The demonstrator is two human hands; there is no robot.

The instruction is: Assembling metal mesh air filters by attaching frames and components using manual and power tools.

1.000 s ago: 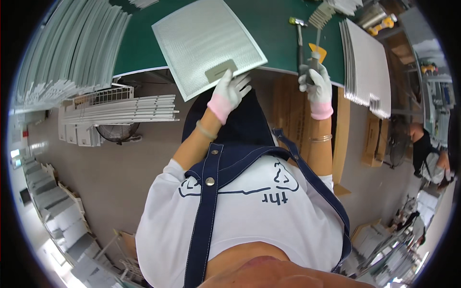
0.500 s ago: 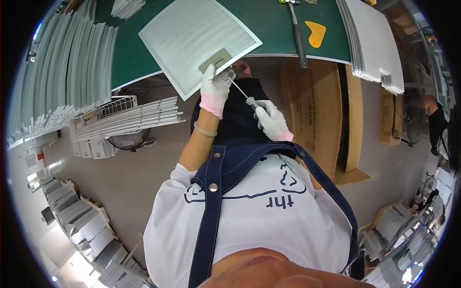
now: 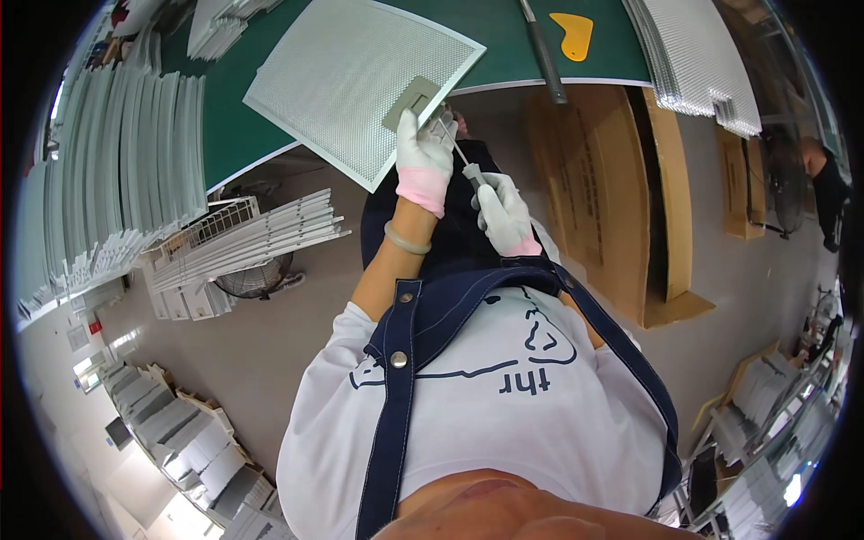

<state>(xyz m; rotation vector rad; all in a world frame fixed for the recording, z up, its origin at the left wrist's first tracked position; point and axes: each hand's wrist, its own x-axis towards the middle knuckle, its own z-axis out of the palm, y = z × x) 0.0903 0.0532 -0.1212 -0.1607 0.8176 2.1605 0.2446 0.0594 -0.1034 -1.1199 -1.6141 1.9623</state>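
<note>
My left hand, in a white glove with a pink cuff, grips the near right edge of a framed metal mesh panel. The panel lies tilted over the table's front edge, its near corner hanging out past it. Close to my left thumb, a grey-green rectangular plate sits on the mesh by the frame. My gloved right hand is closed around the handle of a screwdriver. Its thin shaft points up and left to the panel's edge beside my left fingers, where the tip is hard to make out.
On the green table lie a hammer and a yellow scraper. Mesh panels are stacked at right; frames crowd the left. Below are white strips, a floor fan and a cardboard box.
The panel has turned slightly and my left hand has moved a little right with it. The screwdriver now stands steeper and closer to my left hand. The view has shifted somewhat.
</note>
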